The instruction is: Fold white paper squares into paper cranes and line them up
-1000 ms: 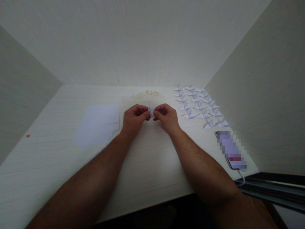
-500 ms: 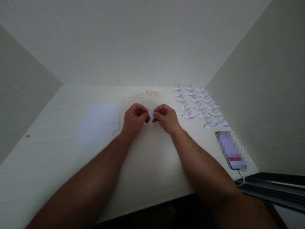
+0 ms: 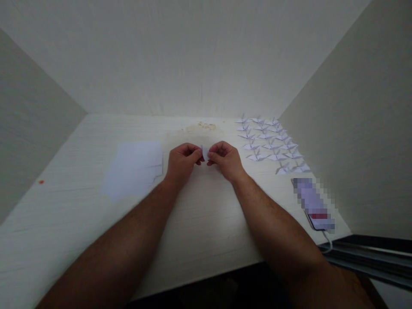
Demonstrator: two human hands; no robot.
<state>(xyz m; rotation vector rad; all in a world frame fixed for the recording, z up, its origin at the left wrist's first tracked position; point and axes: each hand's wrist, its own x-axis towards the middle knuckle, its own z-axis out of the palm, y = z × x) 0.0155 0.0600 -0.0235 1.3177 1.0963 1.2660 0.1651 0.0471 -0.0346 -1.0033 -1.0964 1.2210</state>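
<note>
A small piece of folded white paper [image 3: 205, 153] is held up between my two hands over the middle of the table. My left hand [image 3: 184, 159] pinches its left edge between thumb and fingers. On the opposite side, my right hand [image 3: 226, 159] grips the right edge the same way. The fingers partly cover the paper, so its exact folds cannot be made out. Several white paper cranes [image 3: 273, 146] stand in rows to the right, beyond my right hand. Left of my left hand lies a stack of white paper sheets [image 3: 133, 167].
A phone [image 3: 312, 204] with a blurred-out screen lies at the table's right edge, a white cable [image 3: 328, 242] running from it. Walls enclose the table [image 3: 202, 223] at the back and sides. A brownish stain [image 3: 207, 125] marks the back, and a small orange spot [image 3: 41, 182] the far left.
The folded paper has turned slightly, showing a flatter, broader face between my fingers. Both hands keep their pinch, and the whole view has shifted a little.
</note>
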